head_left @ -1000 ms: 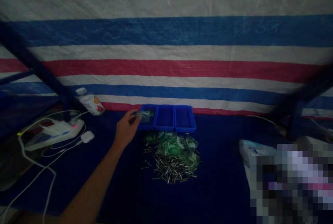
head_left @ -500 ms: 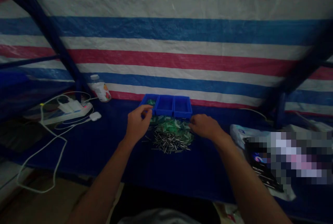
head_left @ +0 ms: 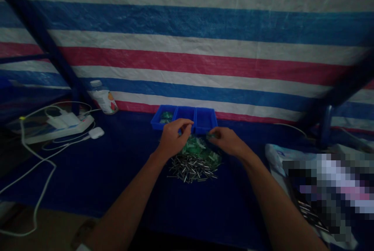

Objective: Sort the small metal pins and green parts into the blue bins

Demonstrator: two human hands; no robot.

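Observation:
My left hand is over the near edge of the middle blue bin, thumb and fingers curled together; whatever they may hold is too small to make out. My right hand pinches a small green piece just in front of the right blue bin. Between and below the hands lie a heap of green pieces and a pile of short metal pins. Some green pieces sit in the left blue bin.
A bottle stands at the back left, near a power strip with white cables and a white charger. At the right lies a plastic bag beside a partly pixelated area. A striped sheet hangs behind the blue table.
My left hand has moved right, from the left bin to the middle one. A green piece now shows in my right hand's fingers. The camera view has shifted slightly.

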